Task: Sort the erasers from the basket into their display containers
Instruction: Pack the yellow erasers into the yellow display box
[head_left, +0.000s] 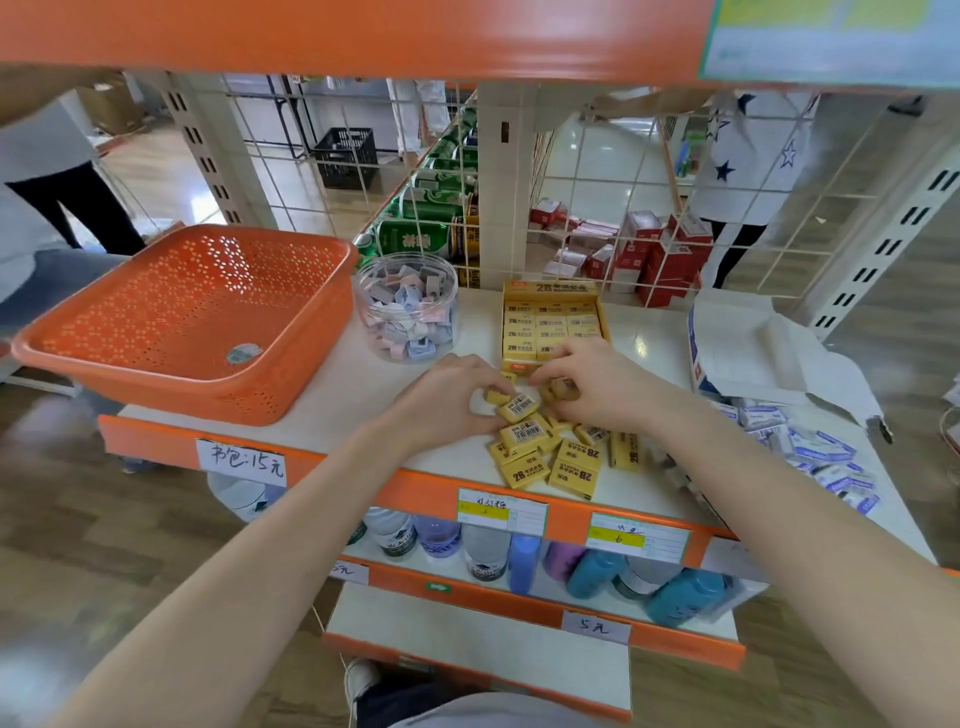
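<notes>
Orange basket (171, 306) looks emptied, jar (408, 312) holds pastel pieces. Left hand (447, 397) fingers pinch one of the yellow erasers (545, 457) strewn on the shelf (332, 395), right hand (597, 387) fingers curl round a few — yellow box (550, 322) behind looks part-filled, blue-white erasers (815, 447) heaped unsorted far right.

Both hands in the yellow erasers (524, 470)
Left hand (441, 400) and right hand (597, 384) each pinch some just in front of the display box (550, 322); orange basket (182, 387) sits off left.
</notes>
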